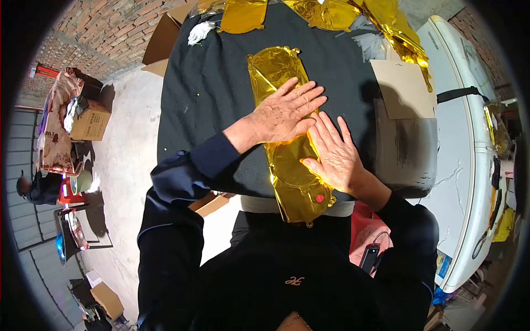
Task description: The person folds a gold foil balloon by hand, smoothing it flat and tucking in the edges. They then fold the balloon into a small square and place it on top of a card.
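A long, flat piece of shiny gold foil [276, 71], which looks like an uninflated foil balloon, lies lengthwise on the black cloth [212, 105]. Small tabs stick out at its corners, and a red dot marks its near end, which reaches over the table's front edge. My left hand [282, 115] lies flat across the middle of the foil with fingers stretched toward the right. Just below it, my right hand [338, 157] rests open along the foil's right edge, fingers pointing away from me. The hands meet near the left thumb and cover part of the foil.
More gold foil pieces [243, 16] lie along the far edge, with a white bundle [200, 33] at far left. A cardboard sheet [403, 88] rests at right, beside a white appliance [461, 160]. A person [41, 186] is in the left background.
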`<state>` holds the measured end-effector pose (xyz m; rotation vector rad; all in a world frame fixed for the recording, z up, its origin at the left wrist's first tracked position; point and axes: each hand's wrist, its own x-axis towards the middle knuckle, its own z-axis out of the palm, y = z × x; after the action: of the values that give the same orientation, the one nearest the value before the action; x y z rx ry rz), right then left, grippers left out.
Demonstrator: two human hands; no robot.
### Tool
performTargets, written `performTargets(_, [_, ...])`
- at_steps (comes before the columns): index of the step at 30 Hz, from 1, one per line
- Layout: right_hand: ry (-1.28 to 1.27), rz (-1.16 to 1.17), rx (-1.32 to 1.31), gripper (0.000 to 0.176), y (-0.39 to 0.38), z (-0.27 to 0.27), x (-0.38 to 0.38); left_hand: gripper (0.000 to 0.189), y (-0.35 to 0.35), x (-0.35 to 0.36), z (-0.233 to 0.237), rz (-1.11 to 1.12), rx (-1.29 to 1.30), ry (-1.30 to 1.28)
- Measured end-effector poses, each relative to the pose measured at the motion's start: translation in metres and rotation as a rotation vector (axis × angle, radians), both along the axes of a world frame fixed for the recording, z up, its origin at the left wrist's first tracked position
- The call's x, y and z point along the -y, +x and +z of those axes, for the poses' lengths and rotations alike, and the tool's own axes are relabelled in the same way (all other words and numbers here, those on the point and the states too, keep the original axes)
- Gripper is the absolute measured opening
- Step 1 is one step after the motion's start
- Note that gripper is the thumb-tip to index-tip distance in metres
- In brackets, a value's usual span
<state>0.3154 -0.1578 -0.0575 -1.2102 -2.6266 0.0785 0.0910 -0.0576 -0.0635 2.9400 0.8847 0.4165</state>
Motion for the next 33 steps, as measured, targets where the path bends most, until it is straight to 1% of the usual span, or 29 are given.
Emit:
performTargets(2, [0.006,-0.007,0.005,0.084,-0.001,0.001,0.000,0.067,0.001,-0.003,-0.013,0.018,-0.009,0.004])
performTargets(9, [0.000,-0.012,-0.010,0.088,-0.002,0.003,0.009,0.061,0.001,-0.003,-0.014,0.030,-0.011,-0.010])
performTargets(15, [-0.146,0.033,-0.031,0.089,0.005,0.015,0.052,0.058,0.002,-0.002,-0.014,0.034,-0.039,0.009])
performTargets(20, [-0.215,0.133,0.066,0.094,0.023,0.019,0.086,0.059,0.000,-0.001,-0.013,0.016,-0.018,0.032])
performTargets(23, [-0.404,0.234,0.025,0.093,0.042,0.033,0.085,0.059,0.001,-0.003,-0.015,0.023,-0.077,0.088])
performTargets(24, [-0.409,0.240,0.044,0.092,0.044,0.041,0.084,0.059,0.001,-0.003,-0.017,0.032,-0.085,0.108])
performTargets(27, [-0.276,0.269,0.130,0.096,0.050,0.039,0.074,0.060,0.002,-0.003,-0.020,0.050,-0.108,0.120])
performTargets(28, [-0.184,0.239,0.039,0.096,0.047,0.027,0.070,0.061,0.002,-0.003,-0.020,0.056,-0.120,0.125])
performTargets(31, [-0.247,0.201,0.055,0.088,0.040,0.032,0.054,0.061,0.001,-0.004,-0.023,0.043,-0.069,0.104])
performTargets(32, [-0.228,0.210,-0.005,0.078,0.036,0.030,0.050,0.061,0.001,-0.004,-0.025,0.043,-0.065,0.106])
performTargets(33, [-0.209,0.233,-0.021,0.075,0.034,0.028,0.047,0.062,0.001,-0.005,-0.024,0.043,-0.061,0.108])
